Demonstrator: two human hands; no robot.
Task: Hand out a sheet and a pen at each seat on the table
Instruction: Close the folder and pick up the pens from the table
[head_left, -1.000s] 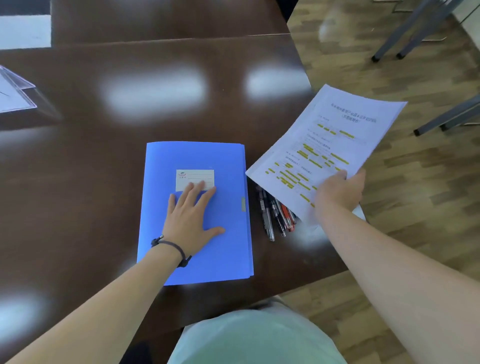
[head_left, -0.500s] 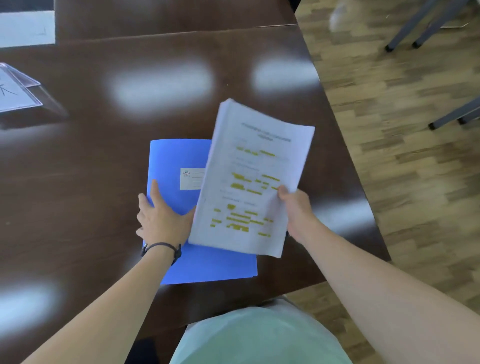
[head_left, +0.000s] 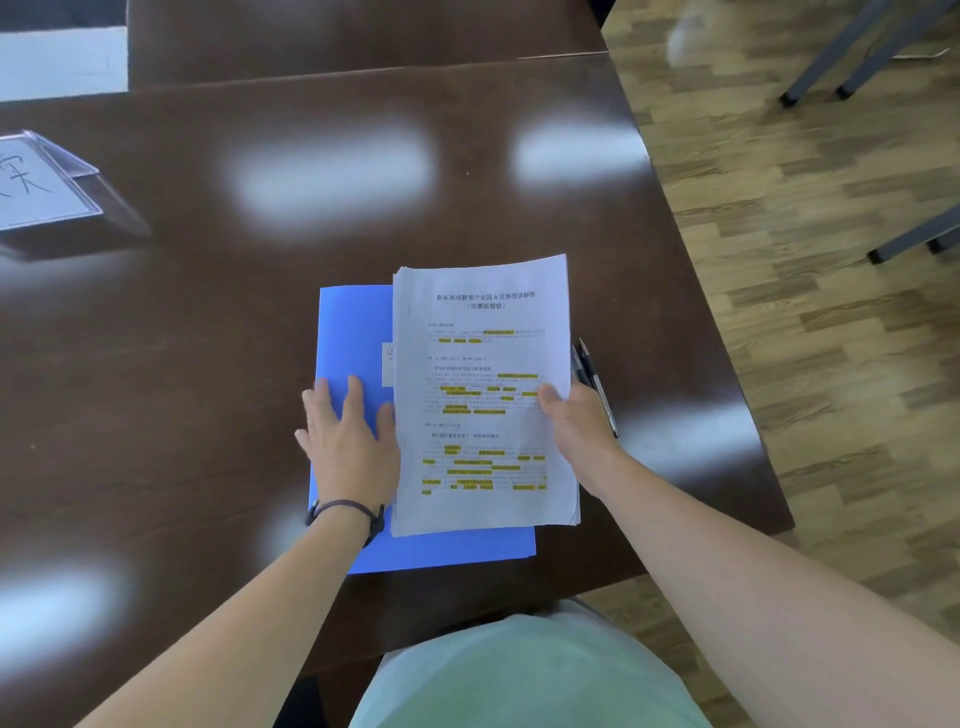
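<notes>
A dark, glossy tabletop (head_left: 218, 322) is seen from above, with wood flooring off to the right. A blue folder (head_left: 353, 343) is laid flat near the front edge. A stack of sheets (head_left: 483, 405), printed and marked in yellow, is rested on the folder's right half. The left hand (head_left: 350, 441) is spread flat on the folder, fingers (head_left: 356, 397) apart, touching the stack's left edge. The stack's right edge is pinched by the right hand (head_left: 579, 426), thumb on top. Pens (head_left: 597, 384) are glimpsed just beside it, partly hidden. A clear name card (head_left: 44, 182) is stood at far left.
</notes>
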